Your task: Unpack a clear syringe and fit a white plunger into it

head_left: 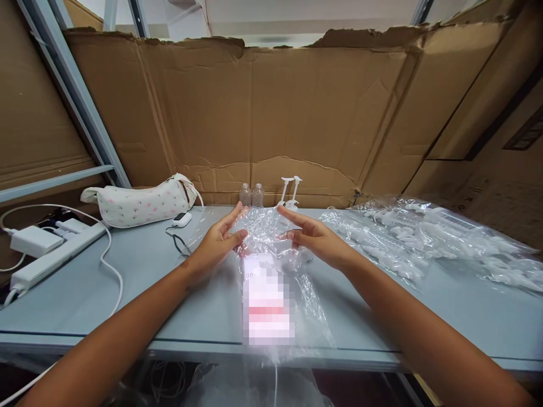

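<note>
Looked like a workstation in a storeroom or workshop — could not be told which. Was walled across the upper half with a brown cardboard panel (297, 107), ragged along the top, and flanked by a grey metal shelving post (80, 102) at the upper left. Had a flat grey worktop (169, 316) across the middle, a white power strip (53, 264) at the left edge, bagged white parts (407, 233) at the right — and, near the centre, a clear plastic bag (267, 229) with small bottles (257, 196) behind it.
</note>
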Action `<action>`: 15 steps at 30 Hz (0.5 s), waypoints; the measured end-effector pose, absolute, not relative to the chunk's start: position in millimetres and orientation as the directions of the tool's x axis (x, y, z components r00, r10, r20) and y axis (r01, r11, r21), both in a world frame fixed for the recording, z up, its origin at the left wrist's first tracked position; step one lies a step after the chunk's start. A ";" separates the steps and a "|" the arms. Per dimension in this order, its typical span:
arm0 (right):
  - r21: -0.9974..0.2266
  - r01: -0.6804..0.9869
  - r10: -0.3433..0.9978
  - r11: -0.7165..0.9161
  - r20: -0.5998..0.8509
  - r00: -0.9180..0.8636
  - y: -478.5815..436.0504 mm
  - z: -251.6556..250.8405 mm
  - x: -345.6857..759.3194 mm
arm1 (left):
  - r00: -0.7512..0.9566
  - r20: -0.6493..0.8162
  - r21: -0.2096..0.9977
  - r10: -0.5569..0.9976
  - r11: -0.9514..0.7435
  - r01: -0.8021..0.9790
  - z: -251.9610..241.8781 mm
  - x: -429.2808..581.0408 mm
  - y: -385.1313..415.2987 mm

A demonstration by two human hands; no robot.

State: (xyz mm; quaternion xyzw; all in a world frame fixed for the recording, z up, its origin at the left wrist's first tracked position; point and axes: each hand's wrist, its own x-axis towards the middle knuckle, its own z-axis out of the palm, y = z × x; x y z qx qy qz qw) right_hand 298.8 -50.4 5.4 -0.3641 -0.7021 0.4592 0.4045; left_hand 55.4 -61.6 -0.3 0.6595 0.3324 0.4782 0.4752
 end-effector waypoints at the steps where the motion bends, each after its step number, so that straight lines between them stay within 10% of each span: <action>1: -0.936 0.136 0.887 0.326 0.253 -0.387 -49.2 5.3 300.2 | 0.325 0.326 0.942 0.888 -0.336 -0.027 0.5 54.2 -61.7; 15: -0.962 0.019 0.823 0.273 0.223 -0.522 -56.1 5.7 299.7 | 0.377 0.233 0.950 0.897 -0.293 0.109 -0.6 55.0 -68.0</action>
